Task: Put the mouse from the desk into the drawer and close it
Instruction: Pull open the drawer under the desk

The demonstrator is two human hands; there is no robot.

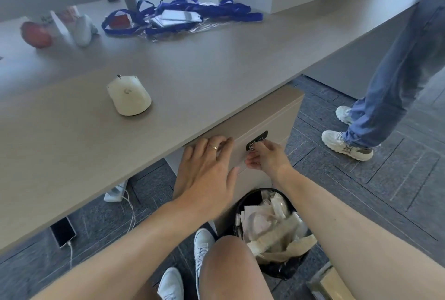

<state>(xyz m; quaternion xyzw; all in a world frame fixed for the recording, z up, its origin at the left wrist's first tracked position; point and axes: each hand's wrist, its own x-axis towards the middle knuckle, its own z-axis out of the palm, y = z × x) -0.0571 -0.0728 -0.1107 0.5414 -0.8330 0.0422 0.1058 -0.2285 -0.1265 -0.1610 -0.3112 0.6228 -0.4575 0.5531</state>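
The white mouse (129,95) on the desk (192,66) carries a grey "G" logo on its back. The side of the white sneaker (346,145) at right shows an interlocked "NY" mark. Other printing, such as on the drawer's black lock plate (256,140), is too blurred to read.

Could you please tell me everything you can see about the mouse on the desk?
The mouse is a cream-white computer mouse that looks like smooth plastic, with a small grey logo on its rounded back and a dark scroll wheel at its far end. No cable shows. It rests flat on the grey-beige desk, near the front edge, rounded back towards the camera. Nothing else touches it: both hands are below, the left hand flat on the drawer front, the right hand at its lock.
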